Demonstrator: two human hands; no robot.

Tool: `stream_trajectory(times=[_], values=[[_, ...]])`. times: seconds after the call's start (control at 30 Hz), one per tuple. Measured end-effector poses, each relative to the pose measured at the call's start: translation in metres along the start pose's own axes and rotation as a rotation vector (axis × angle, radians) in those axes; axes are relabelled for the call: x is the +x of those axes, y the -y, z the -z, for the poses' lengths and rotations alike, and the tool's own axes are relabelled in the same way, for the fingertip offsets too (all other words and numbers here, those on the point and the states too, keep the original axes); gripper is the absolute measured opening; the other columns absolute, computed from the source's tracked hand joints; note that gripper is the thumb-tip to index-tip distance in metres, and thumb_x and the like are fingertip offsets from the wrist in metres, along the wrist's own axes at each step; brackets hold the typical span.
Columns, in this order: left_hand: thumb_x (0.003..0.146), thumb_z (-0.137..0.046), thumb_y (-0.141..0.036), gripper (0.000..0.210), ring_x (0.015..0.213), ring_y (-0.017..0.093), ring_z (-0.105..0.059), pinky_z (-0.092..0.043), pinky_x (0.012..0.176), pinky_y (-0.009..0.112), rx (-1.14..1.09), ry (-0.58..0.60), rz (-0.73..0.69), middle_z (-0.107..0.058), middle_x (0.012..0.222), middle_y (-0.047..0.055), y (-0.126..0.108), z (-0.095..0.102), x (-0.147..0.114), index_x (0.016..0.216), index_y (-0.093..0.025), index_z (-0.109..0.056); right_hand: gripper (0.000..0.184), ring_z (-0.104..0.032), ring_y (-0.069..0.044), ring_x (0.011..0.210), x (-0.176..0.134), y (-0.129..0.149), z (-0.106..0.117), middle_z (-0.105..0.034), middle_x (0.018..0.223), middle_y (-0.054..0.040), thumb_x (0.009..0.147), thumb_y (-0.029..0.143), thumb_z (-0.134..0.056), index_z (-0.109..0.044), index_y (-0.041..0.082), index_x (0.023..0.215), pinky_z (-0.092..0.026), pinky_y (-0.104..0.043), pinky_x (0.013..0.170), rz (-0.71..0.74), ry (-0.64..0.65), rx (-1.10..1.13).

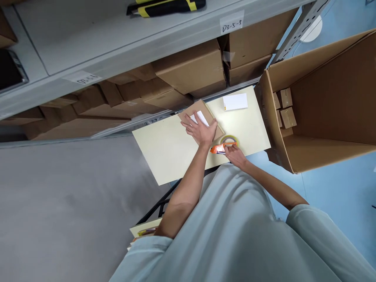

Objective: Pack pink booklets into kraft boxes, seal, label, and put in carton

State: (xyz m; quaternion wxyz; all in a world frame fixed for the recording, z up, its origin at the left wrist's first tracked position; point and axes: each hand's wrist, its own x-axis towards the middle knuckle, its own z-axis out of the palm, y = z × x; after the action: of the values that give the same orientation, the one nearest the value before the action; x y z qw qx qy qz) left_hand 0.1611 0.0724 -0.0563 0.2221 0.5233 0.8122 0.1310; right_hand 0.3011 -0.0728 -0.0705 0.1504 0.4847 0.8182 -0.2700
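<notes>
My left hand (pixel 202 130) lies with spread fingers on a flat brown cardboard box (pixel 192 109). Beneath those fingers, partly covered, is a white paper or label (pixel 200 116) on the box. My right hand (pixel 235 155) is closed round an orange tape dispenser (pixel 217 149), which carries a roll of yellowish tape (pixel 229 138). The dispenser is close to the box's near right corner. Both hands are over a narrow cream tabletop (pixel 164 149). A small stack of white paper slips (pixel 235 102) rests at the table's far right.
A large open carton (pixel 277 129) stands right of the table, with several small brown boxes (pixel 286 98) inside. Behind runs a grey metal shelf (pixel 117 43) holding brown cartons (pixel 190 66). A black and yellow utility knife (pixel 167 7) lies on its upper level.
</notes>
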Motion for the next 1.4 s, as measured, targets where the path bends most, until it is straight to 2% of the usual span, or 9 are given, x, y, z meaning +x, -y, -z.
stream_trajectory(times=[0.17, 0.33, 0.43, 0.57, 0.7, 0.83, 1.1, 1.2, 1.4], values=[[0.084, -0.082, -0.060, 0.110, 0.172, 0.056, 0.008, -0.016, 0.133, 0.076, 0.077, 0.053, -0.100, -0.006, 0.189, 0.022, 0.007, 0.003, -0.009, 0.175, -0.019, -0.035, 0.036, -0.076, -0.032, 0.106, -0.012, -0.012, -0.005, -0.080, 0.110, -0.0229, 0.110, 0.013, -0.041, -0.059, 0.001, 0.139, -0.050, -0.044, 0.110, -0.014, 0.011, -0.011], [0.085, -0.078, -0.065, 0.113, 0.172, 0.053, 0.007, -0.015, 0.135, 0.072, 0.221, 0.138, -0.166, -0.002, 0.190, 0.018, 0.015, 0.008, -0.010, 0.178, -0.020, -0.030, 0.035, -0.076, -0.031, 0.101, -0.058, -0.062, -0.014, -0.081, 0.109, -0.0229, 0.113, 0.021, -0.045, -0.060, 0.001, 0.137, -0.050, -0.044, 0.110, -0.072, -0.045, -0.074], [0.085, -0.079, -0.064, 0.116, 0.172, 0.053, 0.009, -0.014, 0.135, 0.071, 0.241, 0.175, -0.239, 0.000, 0.190, 0.018, 0.025, 0.011, -0.010, 0.179, -0.020, -0.028, 0.042, -0.077, -0.033, 0.102, -0.078, -0.089, -0.011, -0.080, 0.108, -0.0237, 0.115, 0.031, -0.048, -0.059, -0.002, 0.138, -0.050, -0.045, 0.110, -0.023, -0.069, -0.125], [0.082, -0.082, -0.063, 0.120, 0.173, 0.052, 0.010, -0.014, 0.134, 0.071, 0.262, 0.266, -0.366, 0.002, 0.190, 0.016, 0.040, 0.018, -0.015, 0.180, -0.022, -0.028, 0.039, -0.076, -0.033, 0.100, -0.070, -0.104, 0.002, -0.081, 0.106, -0.0211, 0.115, 0.030, -0.046, -0.060, 0.001, 0.138, -0.047, -0.046, 0.110, 0.083, -0.091, -0.183], [0.080, -0.084, -0.065, 0.121, 0.172, 0.053, 0.012, -0.015, 0.134, 0.072, 0.297, 0.336, -0.455, 0.000, 0.190, 0.017, 0.055, 0.028, -0.022, 0.179, -0.021, -0.031, 0.037, -0.075, -0.032, 0.099, -0.043, -0.095, 0.013, -0.081, 0.108, -0.0210, 0.112, 0.016, -0.041, -0.059, 0.000, 0.140, -0.044, -0.046, 0.110, 0.128, -0.082, -0.229], [0.078, -0.085, -0.066, 0.122, 0.173, 0.052, 0.012, -0.014, 0.135, 0.071, 0.302, 0.363, -0.489, 0.001, 0.191, 0.014, 0.062, 0.034, -0.029, 0.179, -0.024, -0.032, 0.043, -0.075, -0.034, 0.100, -0.021, -0.072, 0.016, -0.081, 0.111, -0.0250, 0.112, 0.021, -0.043, -0.053, -0.005, 0.146, -0.044, -0.045, 0.103, 0.120, -0.043, -0.216], [0.083, -0.080, -0.063, 0.103, 0.170, 0.055, -0.012, -0.016, 0.132, 0.075, 0.237, 0.147, -0.191, -0.003, 0.189, 0.021, 0.042, 0.018, -0.050, 0.170, -0.023, -0.044, 0.044, -0.076, -0.033, 0.102, -0.011, -0.034, 0.008, -0.081, 0.110, -0.0241, 0.107, 0.006, -0.037, -0.053, -0.005, 0.146, -0.043, -0.046, 0.107, 0.052, -0.070, -0.177], [0.086, -0.078, -0.061, 0.096, 0.167, 0.053, -0.021, -0.020, 0.132, 0.071, 0.233, 0.120, -0.275, -0.008, 0.189, 0.021, 0.048, 0.019, -0.056, 0.169, -0.022, -0.048, 0.045, -0.077, -0.032, 0.100, -0.019, -0.024, -0.002, -0.081, 0.108, -0.0227, 0.107, 0.005, -0.037, -0.053, -0.005, 0.147, -0.045, -0.045, 0.105, 0.033, -0.079, -0.168], [0.080, -0.085, -0.060, 0.093, 0.167, 0.050, -0.024, -0.022, 0.131, 0.067, 0.269, 0.241, -0.547, -0.017, 0.188, 0.016, 0.073, 0.031, -0.067, 0.163, -0.027, -0.060, 0.041, -0.078, -0.029, 0.099, -0.052, -0.009, -0.032, -0.082, 0.108, -0.0202, 0.110, 0.012, -0.043, -0.057, -0.002, 0.146, -0.048, -0.042, 0.105, 0.095, -0.073, -0.137]])
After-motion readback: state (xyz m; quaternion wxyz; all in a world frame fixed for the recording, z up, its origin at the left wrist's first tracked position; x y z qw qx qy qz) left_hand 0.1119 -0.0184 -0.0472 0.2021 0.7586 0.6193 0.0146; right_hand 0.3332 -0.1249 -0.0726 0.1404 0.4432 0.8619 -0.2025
